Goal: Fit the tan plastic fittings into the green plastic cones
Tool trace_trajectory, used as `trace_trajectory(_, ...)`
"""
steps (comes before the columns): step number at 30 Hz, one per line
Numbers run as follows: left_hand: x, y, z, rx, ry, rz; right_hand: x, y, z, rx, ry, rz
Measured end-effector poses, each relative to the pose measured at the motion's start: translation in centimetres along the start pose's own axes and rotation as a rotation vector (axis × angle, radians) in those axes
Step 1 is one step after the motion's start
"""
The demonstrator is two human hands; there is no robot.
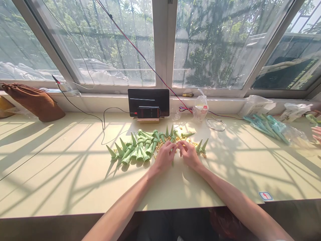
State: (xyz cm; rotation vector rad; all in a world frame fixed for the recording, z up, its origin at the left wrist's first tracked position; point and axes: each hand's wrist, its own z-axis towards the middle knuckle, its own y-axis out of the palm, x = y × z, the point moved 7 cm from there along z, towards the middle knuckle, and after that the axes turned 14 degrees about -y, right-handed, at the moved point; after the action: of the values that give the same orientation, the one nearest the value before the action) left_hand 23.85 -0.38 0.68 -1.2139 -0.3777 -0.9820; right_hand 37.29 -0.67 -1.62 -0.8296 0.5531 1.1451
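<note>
A heap of green cone-shaped plastic pieces lies on the pale table, mixed with small yellow bits. My left hand and my right hand meet just in front of the heap, fingertips touching. Both hands are curled in a pinch around something small that I cannot make out. A few upright green cones stand just right of my right hand.
A dark tablet and a phone on a wooden stand sit by the window sill. A brown pouch lies far left. Plastic bags and teal pieces lie to the right. Another person's fingers show at the right edge.
</note>
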Motion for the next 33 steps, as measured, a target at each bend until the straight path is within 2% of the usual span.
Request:
trace_trajectory(7,0.0,0.1,0.1,0.030,0.060,0.014,1.9,-0.2,-0.2,0.136,0.184,0.271)
trace_trajectory(13,-0.1,0.3,0.1,0.037,0.069,0.022,2.5,-0.2,0.0,0.205,0.255,0.462)
trace_trajectory(25,-0.2,0.2,0.1,0.046,0.021,0.037,2.6,-0.3,-0.1,0.221,0.253,0.470)
trace_trajectory(33,-1.2,-0.8,0.5,0.130,-0.139,0.054,2.6,-0.3,-0.2,0.218,0.271,0.441)
